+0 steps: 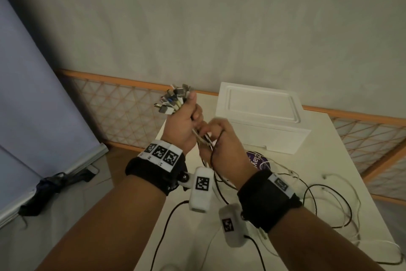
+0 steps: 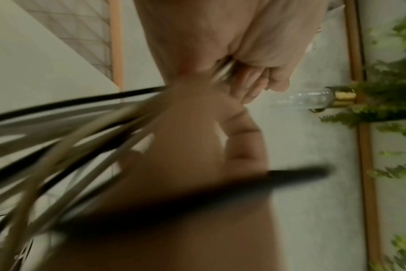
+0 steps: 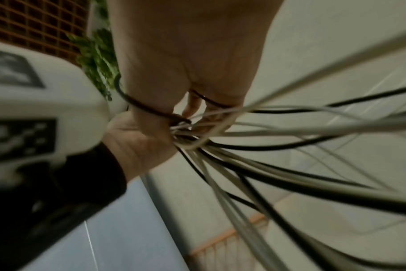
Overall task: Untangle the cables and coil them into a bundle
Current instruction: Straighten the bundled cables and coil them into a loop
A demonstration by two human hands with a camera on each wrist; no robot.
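Smooth white and black plastic cables (image 1: pixel 325 200) with shiny metal plugs (image 1: pixel 173 100); matt table (image 1: pixel 329 160).

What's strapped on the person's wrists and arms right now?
Bare forearms, no sleeves. Each wrist wears a broad black band topped by white blocks printed with black square tags. A white camera pod with its own tag hangs under each wrist; a black lead trails from the right pod.

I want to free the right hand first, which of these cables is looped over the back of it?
The thin black cable: it alone crosses the back of the right hand; the white cables run inside the grip.
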